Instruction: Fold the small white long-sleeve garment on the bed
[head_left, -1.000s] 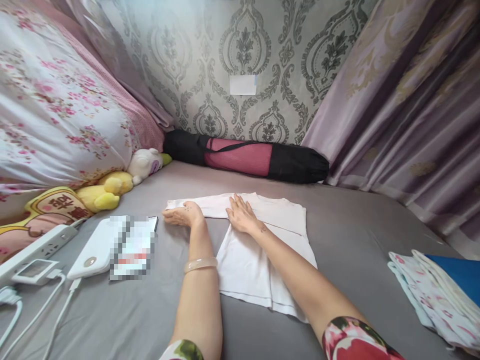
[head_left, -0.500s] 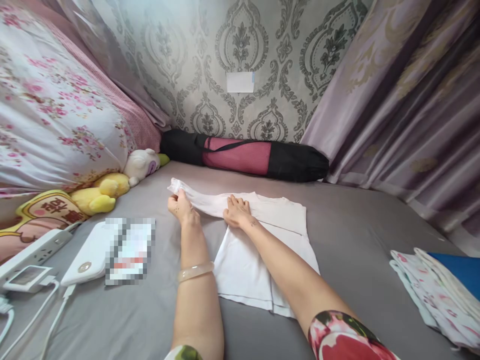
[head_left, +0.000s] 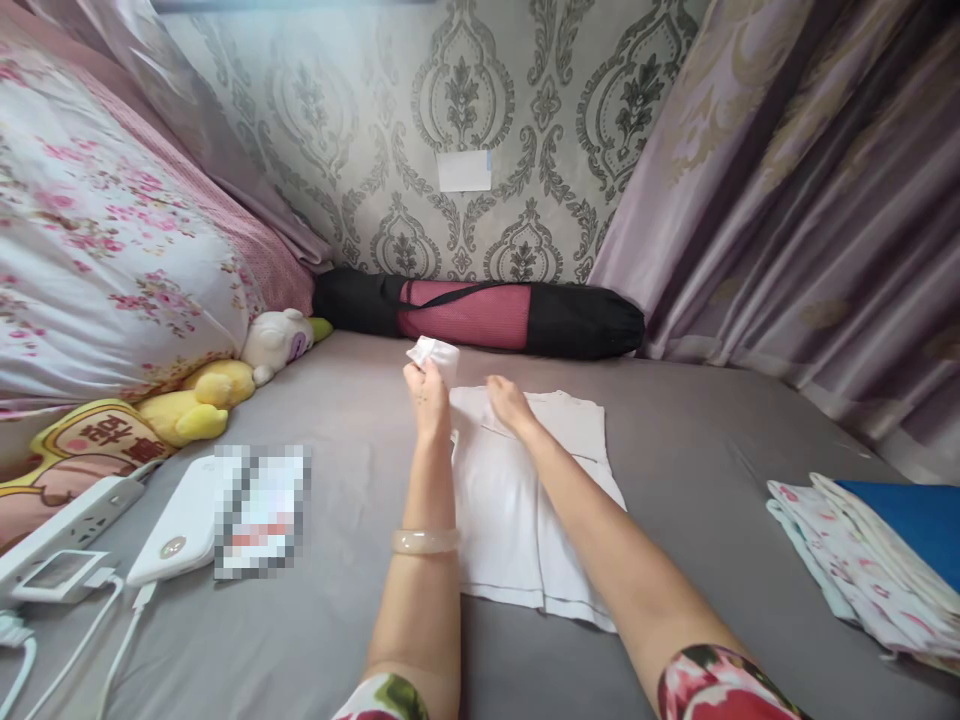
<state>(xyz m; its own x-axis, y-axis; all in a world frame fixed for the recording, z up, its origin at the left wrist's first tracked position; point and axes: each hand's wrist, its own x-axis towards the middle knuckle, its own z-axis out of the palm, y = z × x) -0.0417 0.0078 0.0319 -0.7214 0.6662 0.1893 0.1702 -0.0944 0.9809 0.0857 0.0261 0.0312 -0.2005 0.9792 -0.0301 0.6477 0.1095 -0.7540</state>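
Note:
A pale pink, almost white garment (head_left: 517, 500) lies flat on the grey bed sheet (head_left: 697, 460) in the middle of the view. My left hand (head_left: 427, 395), with a pale bangle on its wrist, is closed on the garment's sleeve (head_left: 435, 355) and holds it lifted above the top left corner of the garment. My right hand (head_left: 507, 400) presses down on the garment near its upper edge, fingers bent, holding nothing that I can see.
A black and pink mat bag (head_left: 480, 315) lies along the patterned wall. Plush toys (head_left: 225, 380), a floral quilt (head_left: 105, 250), a power strip (head_left: 60, 520) and a white power bank (head_left: 180, 520) with cables sit at left. Folded floral cloth (head_left: 862, 565) lies at right, curtains (head_left: 787, 200) behind.
My left hand has lifted the sleeve off the bed and carried it rightward over the garment. My right hand slid a little right on the upper edge.

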